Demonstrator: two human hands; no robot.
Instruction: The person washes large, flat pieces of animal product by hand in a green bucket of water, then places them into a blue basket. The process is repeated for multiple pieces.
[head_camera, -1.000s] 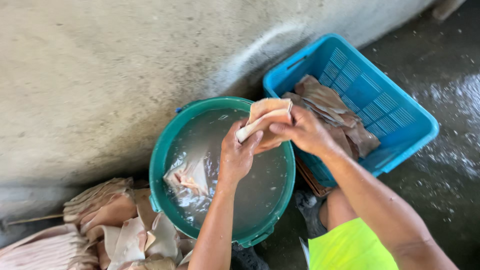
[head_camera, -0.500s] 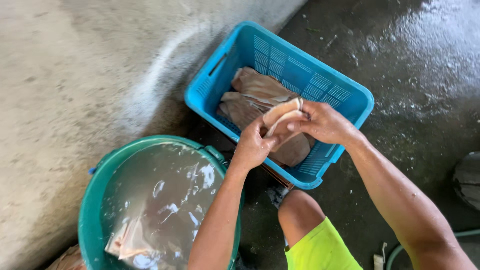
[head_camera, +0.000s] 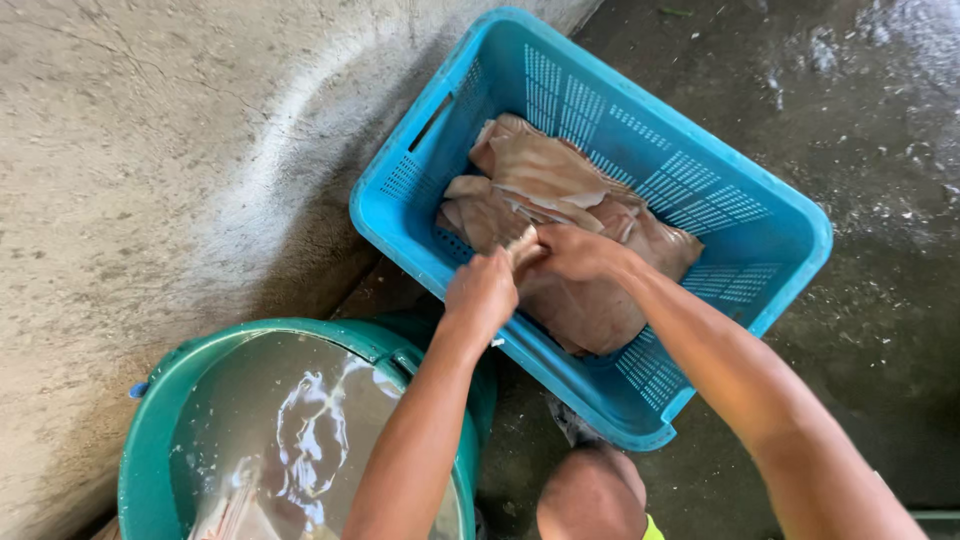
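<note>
A: Both hands are set over the blue crate (head_camera: 600, 130). A pale wet piece (head_camera: 524, 245) is pinched between them, just above the brown pile (head_camera: 560, 210) already laid in the crate.

B: The grip?

A: The left hand (head_camera: 482, 290) is curled nearly closed on the piece's near end; the right hand (head_camera: 575, 252) is closed over its far end. Little of the piece is seen past the fingers.

B: What could go wrong?

A: The piece looks wet, so it could be let slip, likely by a loose pinch. If it is released too far near, the crate's near wall could be caught and the piece dropped on the dirty floor (head_camera: 880, 200).

B: And the room?

A: Open space is left in the crate's right half. On the left it is hemmed by the concrete wall (head_camera: 150, 150). The green tub (head_camera: 150, 430) of water sits close at near left, under the left forearm, so a low elbow could be dipped.
</note>
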